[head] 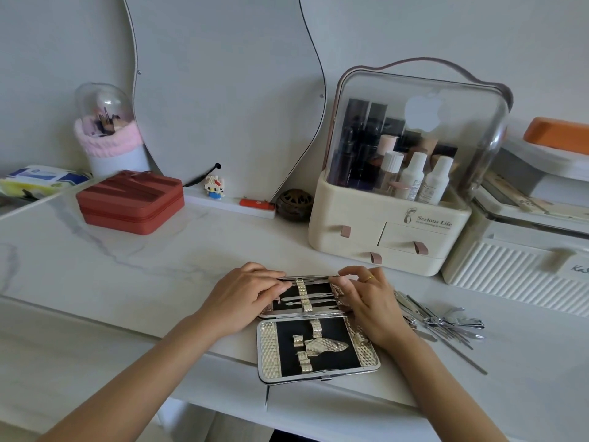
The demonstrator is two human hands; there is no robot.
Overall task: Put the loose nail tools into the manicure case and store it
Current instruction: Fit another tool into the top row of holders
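Observation:
An open manicure case, gold-textured with a black lining, lies near the table's front edge. Its far half holds several thin metal tools under elastic straps; the near half shows straps with nothing in them. My left hand rests on the far half's left end, fingers curled over the rim. My right hand, wearing a ring, rests on the right end with fingertips on the top rim. A pile of loose nail tools, clippers and files, lies on the table just right of my right hand.
A cream cosmetics organiser with drawers and a clear dome stands behind the case. White storage boxes sit at the right. A red zip case, a brush holder and a mirror stand at the back.

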